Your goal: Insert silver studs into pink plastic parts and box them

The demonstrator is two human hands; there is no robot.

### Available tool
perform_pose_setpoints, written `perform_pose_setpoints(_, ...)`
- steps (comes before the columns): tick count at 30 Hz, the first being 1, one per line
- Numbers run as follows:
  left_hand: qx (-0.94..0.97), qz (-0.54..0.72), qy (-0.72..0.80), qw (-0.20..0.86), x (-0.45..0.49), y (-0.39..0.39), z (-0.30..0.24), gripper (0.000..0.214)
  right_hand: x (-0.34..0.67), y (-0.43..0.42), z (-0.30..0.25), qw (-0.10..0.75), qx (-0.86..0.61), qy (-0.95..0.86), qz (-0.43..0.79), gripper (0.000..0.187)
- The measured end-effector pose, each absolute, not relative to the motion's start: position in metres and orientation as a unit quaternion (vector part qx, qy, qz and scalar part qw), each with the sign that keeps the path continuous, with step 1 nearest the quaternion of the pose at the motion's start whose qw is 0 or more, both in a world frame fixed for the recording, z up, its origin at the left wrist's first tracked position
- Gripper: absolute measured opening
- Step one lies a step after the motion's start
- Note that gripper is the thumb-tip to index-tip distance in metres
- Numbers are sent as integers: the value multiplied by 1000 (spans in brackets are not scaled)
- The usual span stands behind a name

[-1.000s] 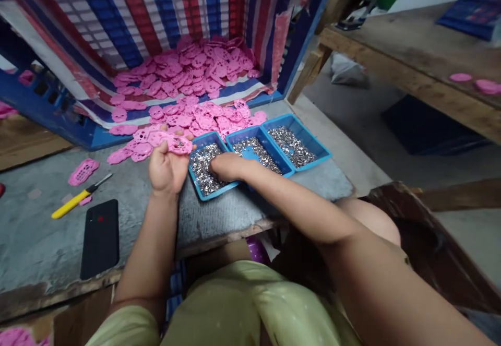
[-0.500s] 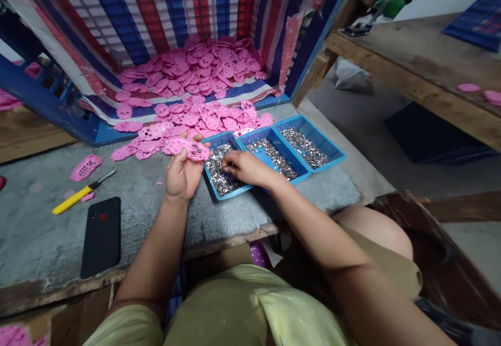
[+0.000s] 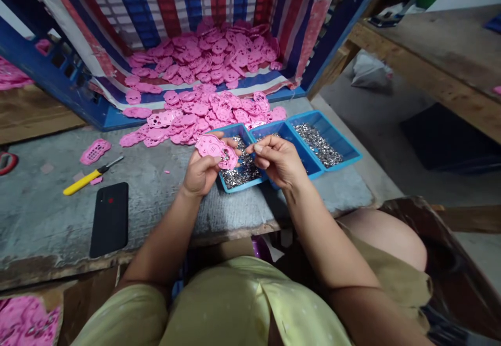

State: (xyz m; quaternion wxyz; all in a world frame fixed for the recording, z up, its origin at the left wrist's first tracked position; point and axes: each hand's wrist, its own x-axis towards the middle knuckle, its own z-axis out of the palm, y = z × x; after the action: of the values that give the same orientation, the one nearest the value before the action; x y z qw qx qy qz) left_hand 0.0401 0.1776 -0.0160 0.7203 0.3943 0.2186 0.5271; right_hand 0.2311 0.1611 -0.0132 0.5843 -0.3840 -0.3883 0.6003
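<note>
- While my left hand is curled around a flat pink piece, thumb over its near edge and fingers behind, the piece sits tilted by the left tray, apart from my other hand.
- My right hand hangs over the trays with thumb and forefinger close together, the other fingers bent; whether they pinch anything, I cannot tell.
- I judge the piece to be moulded plastic: light, fairly stiff, perhaps flexing slightly across its openings.
- Its surface looks smooth enough to slip from a narrow grip, so the broad edge suits me best, thumb on top and fingers spread beneath.
- Shiny spots show at its right end, too small to make out; I'd keep pressure off there.
- The metal bits in the left tray look tiny, hard and easily dropped; fingertips only.
- More pink pieces lie heaped behind the trays; overlapping like that, they probably slide, so I'd take one by its free edge.
</note>
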Motion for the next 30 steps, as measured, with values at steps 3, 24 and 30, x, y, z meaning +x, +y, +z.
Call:
perform_pose_setpoints(3,407,510,196,732,41,177,-16,60,229,157,-13,576,-366,-380,624,30)
perform_pose_setpoints(24,484,587,330,559,57,172,-30,38,205,141,-10,523,-492,-583,380,13)
perform_pose_setpoints(30,466,621,333,536,60,172,-32,34,198,144,-11,546,-488,-488,475,28)
